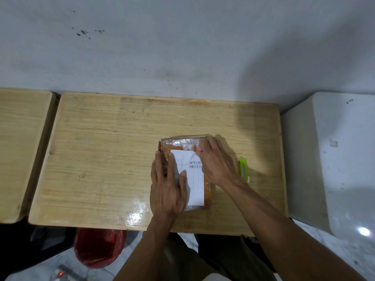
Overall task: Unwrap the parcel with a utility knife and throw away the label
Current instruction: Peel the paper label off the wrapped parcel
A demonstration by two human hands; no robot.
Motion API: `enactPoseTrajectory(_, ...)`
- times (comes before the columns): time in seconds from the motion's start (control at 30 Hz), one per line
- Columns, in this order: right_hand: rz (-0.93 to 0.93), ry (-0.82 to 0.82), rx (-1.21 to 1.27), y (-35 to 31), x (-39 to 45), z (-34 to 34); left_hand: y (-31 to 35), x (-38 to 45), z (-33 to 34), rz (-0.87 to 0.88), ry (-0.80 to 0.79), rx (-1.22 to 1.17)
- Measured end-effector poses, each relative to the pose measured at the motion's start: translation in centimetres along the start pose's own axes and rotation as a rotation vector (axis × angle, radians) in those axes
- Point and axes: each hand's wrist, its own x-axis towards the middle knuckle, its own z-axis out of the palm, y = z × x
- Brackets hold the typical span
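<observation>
both hands (168,185) on parcel (174,146)

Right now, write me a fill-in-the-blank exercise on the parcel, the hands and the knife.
1. The left hand lies flat, pressing down on the ____.
2. The right hand picks at the far right corner of the white ____.
3. The green utility knife lies on the wooden table, on the ____ side of the parcel.
4. Below the table's near edge sits a ____ plastic bag.

Missing words: parcel; label; right; red
</observation>
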Motion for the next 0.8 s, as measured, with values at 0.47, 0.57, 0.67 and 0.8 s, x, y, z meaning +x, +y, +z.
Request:
enactPoseTrajectory(0.47, 0.036, 0.113, 0.250, 0.32, -0.71, -0.24, 0.22, -0.02, -0.08, -0.020, 0.005, 0.012)
enactPoseTrajectory(0.57, 0.029, 0.098, 0.277, 0.29, -0.75, -0.03, 0.15, -0.03, -0.02, -0.014, 0.009, 0.008)
enactPoseTrajectory(0.67, 0.098, 0.052, 0.292, -0.23, -0.69, -0.24, 0.32, -0.06, 0.02, -0.036, 0.013, -0.003)
enactPoseTrajectory(0.8, 0.150, -0.005, 0.415, -0.27, -0.65, -0.42, 0.67, -0.09, 0.11, -0.065, 0.023, 0.004)
